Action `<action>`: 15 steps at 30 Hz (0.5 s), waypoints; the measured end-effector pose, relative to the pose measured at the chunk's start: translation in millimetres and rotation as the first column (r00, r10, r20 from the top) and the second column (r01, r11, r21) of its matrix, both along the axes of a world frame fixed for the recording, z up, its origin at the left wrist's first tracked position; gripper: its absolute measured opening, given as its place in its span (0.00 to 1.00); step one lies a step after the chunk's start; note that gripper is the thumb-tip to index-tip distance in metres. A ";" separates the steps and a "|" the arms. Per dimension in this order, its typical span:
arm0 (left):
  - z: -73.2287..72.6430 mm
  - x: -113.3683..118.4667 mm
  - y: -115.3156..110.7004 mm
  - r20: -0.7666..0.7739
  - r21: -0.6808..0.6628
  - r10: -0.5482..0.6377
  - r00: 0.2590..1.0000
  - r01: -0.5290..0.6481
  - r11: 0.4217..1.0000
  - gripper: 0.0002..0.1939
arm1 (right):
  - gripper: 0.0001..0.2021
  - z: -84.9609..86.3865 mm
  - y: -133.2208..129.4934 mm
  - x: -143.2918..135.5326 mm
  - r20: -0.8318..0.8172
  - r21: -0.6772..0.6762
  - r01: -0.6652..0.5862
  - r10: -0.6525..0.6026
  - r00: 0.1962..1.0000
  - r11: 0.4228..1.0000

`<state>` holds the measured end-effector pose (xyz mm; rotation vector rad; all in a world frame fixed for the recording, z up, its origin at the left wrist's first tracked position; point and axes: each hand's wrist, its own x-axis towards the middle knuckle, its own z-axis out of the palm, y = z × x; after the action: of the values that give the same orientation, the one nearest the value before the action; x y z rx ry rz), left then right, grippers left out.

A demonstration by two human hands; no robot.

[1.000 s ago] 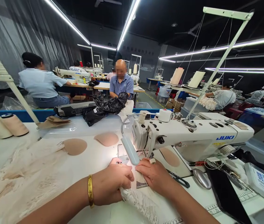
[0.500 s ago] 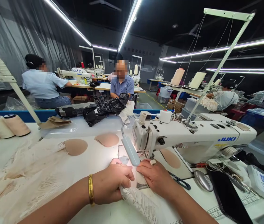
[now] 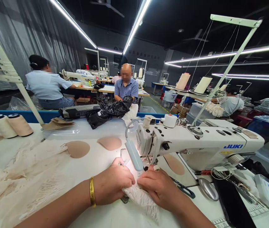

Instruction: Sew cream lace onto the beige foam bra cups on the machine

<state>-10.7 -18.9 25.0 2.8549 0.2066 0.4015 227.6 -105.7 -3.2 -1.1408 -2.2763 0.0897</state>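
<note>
1. Left hand (image 3: 112,183) first: it's pretty much closed, fingers curled in and gripping the white lace cloth (image 3: 144,201). There's a gold bracelet (image 3: 92,191) on that wrist.
2. Right hand (image 3: 158,186) is just across from it, fingers bent and bunched low at the cloth's other side. It's touching the cloth, but can't tell if that's a real pinch or just fingers pressing down, since the fingertips are partly tucked out of view.
3. So the cloth sits between the two hands, in front of the needle end of the white sewing machine (image 3: 196,136), with a loose lacy end hanging out toward the camera, over the worktop (image 3: 96,218).
4. A little grey lamp (image 3: 134,155) on a bendy neck hangs right above the hands and lights that spot up.
5. Beige teardrop pieces lying around: one (image 3: 78,149) over on the left by a big spread of pale lace (image 3: 34,180), one (image 3: 110,143) left of the lamp, and one (image 3: 174,164) partly behind the right hand, near the machine.
6. Right side's kinda cluttered: black-handled tool (image 3: 184,189) near the right wrist, then a silvery oval thing (image 3: 208,189) and a black phone (image 3: 231,202).
7. Thread cones (image 3: 20,125) stand at the far left, and across the way a person in a blue shirt (image 3: 126,87) sits behind a crumpled black plastic bag (image 3: 110,110).
</note>
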 end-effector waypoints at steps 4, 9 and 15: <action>-6.9 -0.5 -2.7 -0.001 0.115 0.004 1.000 -0.004 0.993 0.14 | 0.12 4.7 -5.8 -3.6 0.050 0.017 -0.167 0.166 0.985 0.986; -10.3 1.0 0.8 -0.002 0.195 0.036 0.999 -0.035 0.980 0.15 | 0.12 4.9 -6.4 -4.4 0.072 0.012 -0.151 0.150 0.986 0.988; -19.6 4.8 5.5 0.042 0.290 0.064 0.997 -0.073 0.954 0.15 | 0.13 0.9 -3.4 -2.3 0.064 0.044 -0.094 0.091 0.994 0.995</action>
<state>-5.9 -13.5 5.4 3.1347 0.2605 0.5325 225.3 -109.1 -2.3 -1.0276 -2.3727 0.0375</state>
